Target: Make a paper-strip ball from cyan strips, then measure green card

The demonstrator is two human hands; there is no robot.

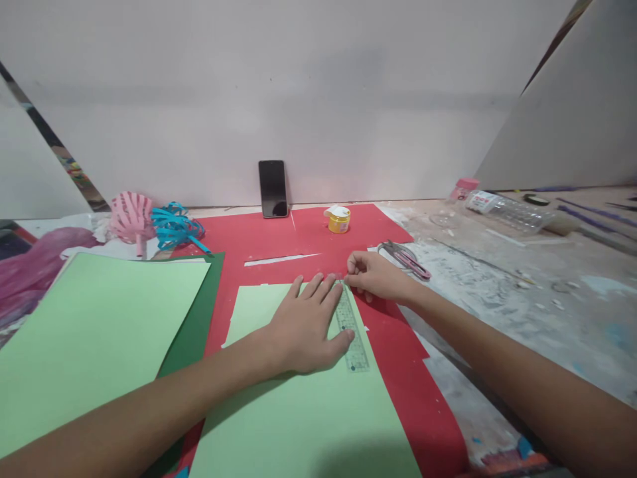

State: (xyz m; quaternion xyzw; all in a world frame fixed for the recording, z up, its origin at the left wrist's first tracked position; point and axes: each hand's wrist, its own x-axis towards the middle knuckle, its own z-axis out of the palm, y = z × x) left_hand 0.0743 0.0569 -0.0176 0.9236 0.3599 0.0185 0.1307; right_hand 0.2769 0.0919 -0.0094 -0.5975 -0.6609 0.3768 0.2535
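A light green sheet of paper (pixel 303 425) lies in front of me on red paper (pixel 423 392). Along its right side rests a clear ruler (pixel 355 355). My left hand (pixel 308 325) is spread on the sheet, its fingers pointing to the far edge. Its thumb and fingertips touch the ruler. At the far right corner of the sheet, beside the ruler's far end, my right hand (pixel 375 275) has thumb and forefinger pinched together. Whatever they hold, if anything, is too small to make out. Scissors (pixel 405 257) with pinkish handles lie just beyond that hand.
A phone (pixel 273 189) leans on the white wall, with a yellow tub (pixel 339 220) nearby. More green sheets (pixel 109 325), a pink paper craft (pixel 132 219) and blue paper strips (pixel 176 226) are at left. A plastic bottle (pixel 517 211) lies far right.
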